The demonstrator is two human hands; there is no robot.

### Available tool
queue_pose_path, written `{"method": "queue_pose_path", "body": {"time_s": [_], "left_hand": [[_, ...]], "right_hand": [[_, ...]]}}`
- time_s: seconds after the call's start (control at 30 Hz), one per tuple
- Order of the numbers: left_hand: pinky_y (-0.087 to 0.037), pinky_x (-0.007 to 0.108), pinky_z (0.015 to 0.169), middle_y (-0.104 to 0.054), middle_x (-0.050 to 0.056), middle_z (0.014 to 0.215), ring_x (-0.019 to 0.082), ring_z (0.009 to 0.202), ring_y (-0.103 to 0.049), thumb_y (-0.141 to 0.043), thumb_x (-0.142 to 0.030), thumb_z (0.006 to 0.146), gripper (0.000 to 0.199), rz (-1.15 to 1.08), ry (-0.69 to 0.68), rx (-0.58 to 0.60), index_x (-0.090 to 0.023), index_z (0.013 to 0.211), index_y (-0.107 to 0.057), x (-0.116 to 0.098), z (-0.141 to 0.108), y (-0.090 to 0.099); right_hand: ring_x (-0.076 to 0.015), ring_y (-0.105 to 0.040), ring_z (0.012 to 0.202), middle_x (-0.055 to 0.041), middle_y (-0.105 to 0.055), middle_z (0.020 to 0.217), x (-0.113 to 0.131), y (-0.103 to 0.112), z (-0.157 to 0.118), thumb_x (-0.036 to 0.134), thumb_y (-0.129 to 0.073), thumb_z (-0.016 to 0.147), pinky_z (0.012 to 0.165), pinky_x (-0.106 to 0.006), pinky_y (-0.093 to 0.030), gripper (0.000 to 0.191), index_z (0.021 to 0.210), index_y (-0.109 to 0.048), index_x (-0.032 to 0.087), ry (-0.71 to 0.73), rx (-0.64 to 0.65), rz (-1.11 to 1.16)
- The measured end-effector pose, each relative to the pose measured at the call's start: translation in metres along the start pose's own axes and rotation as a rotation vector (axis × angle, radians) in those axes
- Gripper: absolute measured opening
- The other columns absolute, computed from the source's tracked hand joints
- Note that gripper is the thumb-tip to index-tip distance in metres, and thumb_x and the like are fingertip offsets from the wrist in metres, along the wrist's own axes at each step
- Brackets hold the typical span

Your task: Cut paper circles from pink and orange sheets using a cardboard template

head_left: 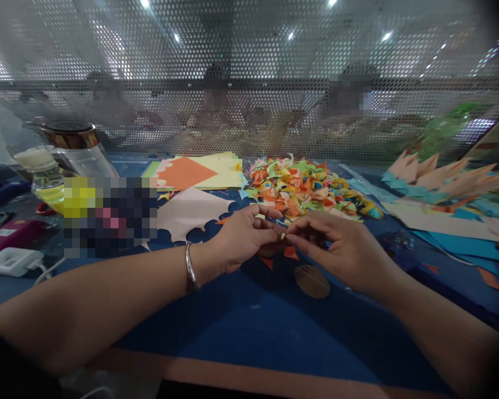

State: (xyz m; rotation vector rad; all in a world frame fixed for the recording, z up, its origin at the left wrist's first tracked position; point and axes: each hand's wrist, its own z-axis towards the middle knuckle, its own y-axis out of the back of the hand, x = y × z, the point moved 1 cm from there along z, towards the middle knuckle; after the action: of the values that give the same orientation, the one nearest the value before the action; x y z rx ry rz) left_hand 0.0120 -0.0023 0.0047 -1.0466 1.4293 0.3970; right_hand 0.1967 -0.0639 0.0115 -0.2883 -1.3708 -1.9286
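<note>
Above the blue table my left hand [247, 237] and my right hand [339, 241] meet fingertip to fingertip. Both are closed in a pinch around a small pale yellow piece [283, 236], too small to name. Just behind the fingers lies a heap of folded paper pieces [295, 180] in orange, yellow, green and pink. Below my right fingers a round brown disc [312, 281] rests on the table. Left of my left hand is a pale pink paper sheet [191, 213] with scalloped cut edges. Small orange scraps [291, 254] lie under the hands.
Coloured paper sheets [187, 173] are stacked at the back, before a perforated metal screen [249, 127]. Peach folded paper points [441, 172] and blue sheets [461, 246] lie at right. A lidded jar [81, 158] and a white plug adapter [12, 261] are at left. People sit beyond the screen.
</note>
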Motion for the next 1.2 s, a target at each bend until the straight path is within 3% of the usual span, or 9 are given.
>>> {"method": "queue_pose_path", "body": {"time_s": [0.2, 0.47, 0.7, 0.87, 1.2], "left_hand": [[-0.051, 0.02, 0.062, -0.072, -0.002, 0.073, 0.008, 0.058, -0.069, -0.063, 0.014, 0.08, 0.036, 0.095, 0.025, -0.019, -0.014, 0.103, -0.061, -0.007, -0.0069, -0.0065], [-0.054, 0.024, 0.066, -0.075, 0.001, 0.075, 0.011, 0.06, -0.072, -0.069, 0.009, 0.081, 0.035, 0.028, 0.05, 0.023, -0.014, 0.105, -0.06, -0.0043, -0.004, -0.0037], [-0.058, 0.026, 0.072, -0.076, 0.0, 0.074, 0.012, 0.06, -0.074, -0.07, 0.01, 0.078, 0.038, -0.016, 0.083, 0.051, -0.015, 0.105, -0.057, -0.0042, -0.0054, -0.0042], [-0.058, 0.025, 0.071, -0.076, 0.0, 0.073, 0.011, 0.06, -0.074, -0.071, 0.009, 0.082, 0.035, 0.017, 0.085, 0.063, -0.015, 0.103, -0.057, -0.0046, -0.007, -0.0067], [-0.061, 0.025, 0.074, -0.074, -0.001, 0.067, 0.01, 0.061, -0.073, -0.063, 0.005, 0.09, 0.022, 0.189, -0.027, 0.095, -0.017, 0.09, -0.058, 0.0003, -0.0041, -0.0022]], "right_hand": [[-0.0139, -0.055, 0.056, -0.0023, -0.068, 0.069, -0.0031, 0.0004, -0.0005, 0.042, -0.062, 0.1, 0.052, -0.027, -0.044, 0.026, 0.086, -0.073, 0.023, -0.009, 0.003, -0.012], [-0.0136, -0.054, 0.055, -0.0016, -0.066, 0.07, -0.0015, -0.0002, 0.0005, 0.036, -0.063, 0.099, 0.052, -0.026, -0.043, 0.019, 0.088, -0.072, 0.023, 0.024, 0.005, -0.008], [-0.0135, -0.055, 0.055, -0.0012, -0.067, 0.07, -0.0002, 0.0006, 0.0011, 0.041, -0.063, 0.099, 0.052, -0.027, -0.044, 0.024, 0.086, -0.071, 0.023, 0.007, 0.029, -0.038], [-0.0129, -0.055, 0.055, -0.0014, -0.068, 0.071, 0.0008, 0.001, 0.0015, 0.032, -0.061, 0.096, 0.052, -0.026, -0.043, 0.017, 0.085, -0.07, 0.022, 0.01, 0.037, -0.053], [-0.0123, -0.053, 0.052, 0.0008, -0.065, 0.065, 0.0046, -0.0013, 0.0007, 0.03, -0.059, 0.095, 0.05, -0.026, -0.041, 0.018, 0.081, -0.067, 0.023, -0.013, 0.035, -0.004]]}}
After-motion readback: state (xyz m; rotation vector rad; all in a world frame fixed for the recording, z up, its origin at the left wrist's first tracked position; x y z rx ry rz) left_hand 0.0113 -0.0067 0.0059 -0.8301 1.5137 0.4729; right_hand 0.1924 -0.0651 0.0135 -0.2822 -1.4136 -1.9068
